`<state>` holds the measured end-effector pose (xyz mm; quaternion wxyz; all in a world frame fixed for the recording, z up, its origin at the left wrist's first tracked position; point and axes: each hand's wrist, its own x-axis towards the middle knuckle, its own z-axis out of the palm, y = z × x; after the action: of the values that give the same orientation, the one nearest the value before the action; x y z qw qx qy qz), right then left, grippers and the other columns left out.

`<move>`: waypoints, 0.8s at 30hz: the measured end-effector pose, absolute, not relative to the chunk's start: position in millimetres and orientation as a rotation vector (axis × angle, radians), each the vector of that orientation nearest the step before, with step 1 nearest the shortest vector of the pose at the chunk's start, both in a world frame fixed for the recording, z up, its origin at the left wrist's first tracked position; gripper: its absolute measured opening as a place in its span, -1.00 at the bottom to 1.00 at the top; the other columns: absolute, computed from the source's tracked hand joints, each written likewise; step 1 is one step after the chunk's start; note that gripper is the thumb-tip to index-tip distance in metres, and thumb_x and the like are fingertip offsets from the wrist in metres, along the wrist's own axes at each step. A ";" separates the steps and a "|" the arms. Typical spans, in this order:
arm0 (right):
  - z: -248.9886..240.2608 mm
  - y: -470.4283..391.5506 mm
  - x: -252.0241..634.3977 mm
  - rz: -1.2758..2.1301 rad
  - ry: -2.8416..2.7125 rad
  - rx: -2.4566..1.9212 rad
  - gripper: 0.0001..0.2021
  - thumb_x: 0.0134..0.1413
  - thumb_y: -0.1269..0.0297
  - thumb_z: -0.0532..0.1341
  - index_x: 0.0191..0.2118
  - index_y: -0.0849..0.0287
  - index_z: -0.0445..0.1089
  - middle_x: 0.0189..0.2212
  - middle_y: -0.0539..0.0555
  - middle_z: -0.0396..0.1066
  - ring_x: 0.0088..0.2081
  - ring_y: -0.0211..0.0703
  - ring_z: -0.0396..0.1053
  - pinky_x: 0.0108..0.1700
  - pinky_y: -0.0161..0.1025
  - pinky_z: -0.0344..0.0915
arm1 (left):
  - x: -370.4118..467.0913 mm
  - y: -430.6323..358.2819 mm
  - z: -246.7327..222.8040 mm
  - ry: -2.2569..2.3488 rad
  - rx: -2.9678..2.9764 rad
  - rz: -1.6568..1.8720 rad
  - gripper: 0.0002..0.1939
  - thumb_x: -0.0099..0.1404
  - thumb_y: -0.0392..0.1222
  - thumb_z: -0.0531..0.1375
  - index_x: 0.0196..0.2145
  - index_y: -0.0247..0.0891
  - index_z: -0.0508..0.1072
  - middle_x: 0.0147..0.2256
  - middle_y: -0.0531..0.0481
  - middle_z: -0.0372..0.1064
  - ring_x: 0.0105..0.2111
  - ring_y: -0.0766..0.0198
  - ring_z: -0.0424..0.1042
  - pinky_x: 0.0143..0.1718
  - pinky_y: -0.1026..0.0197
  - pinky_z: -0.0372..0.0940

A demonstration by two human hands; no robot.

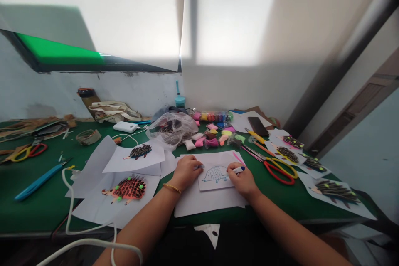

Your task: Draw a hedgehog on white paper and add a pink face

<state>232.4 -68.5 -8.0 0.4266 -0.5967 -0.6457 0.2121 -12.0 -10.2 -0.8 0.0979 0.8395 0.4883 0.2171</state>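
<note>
My right hand (242,179) is closed around a white marker (237,170) with a dark blue end, at the right side of a small white sheet (207,185). On that sheet is a blue outline drawing of a hedgehog (215,173) with dots on its body. My left hand (187,171) rests at the sheet's left edge, fingers curled round a small object, perhaps a pen cap, too small to name surely. Beneath the small sheet lie larger white papers (190,205).
Left are hedgehog pictures (132,188), a blue cutter (40,181), a white cable (71,208) and tape (88,136). Behind are clay packets (211,143) and a plastic bag (174,126). Right are red-yellow scissors (279,171), a phone (257,126) and more hedgehog pictures (336,193).
</note>
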 end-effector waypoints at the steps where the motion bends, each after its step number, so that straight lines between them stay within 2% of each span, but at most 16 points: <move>1: -8.2 -68.4 232.3 0.534 -1.615 -1.496 -0.82 -0.03 0.26 0.07 -0.50 0.12 0.39 -0.46 0.02 0.44 -0.33 -0.11 0.39 -0.26 -0.25 0.24 | -12.0 -10.2 -0.7 1.445 2.489 0.643 -0.83 0.23 -0.09 0.28 -0.20 -0.04 0.61 -0.19 0.00 0.43 -0.14 0.18 0.37 -0.08 0.15 0.21; 16: -3.5 -71.7 230.3 0.535 -1.605 -1.468 -0.83 -0.05 0.26 0.08 -0.51 0.12 0.39 -0.47 0.02 0.45 -0.34 -0.11 0.40 -0.26 -0.25 0.26 | -12.2 -9.4 -1.3 1.443 2.501 0.637 -0.82 0.23 -0.09 0.28 -0.20 -0.03 0.61 -0.19 0.00 0.43 -0.15 0.18 0.37 -0.10 0.15 0.20; 24: -1.4 -71.7 234.5 0.512 -1.563 -1.537 -0.82 -0.05 0.25 0.06 -0.53 0.10 0.36 -0.52 0.00 0.43 -0.39 -0.12 0.39 -0.33 -0.27 0.25 | -12.2 -11.2 0.6 1.443 2.487 0.637 -0.82 0.23 -0.09 0.27 -0.20 -0.03 0.61 -0.18 0.00 0.43 -0.14 0.17 0.37 -0.07 0.15 0.21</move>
<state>234.5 -71.7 -1.4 0.4307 -0.6163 -0.6266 0.2051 -12.2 -11.2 0.6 0.0982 0.8403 0.4878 0.2151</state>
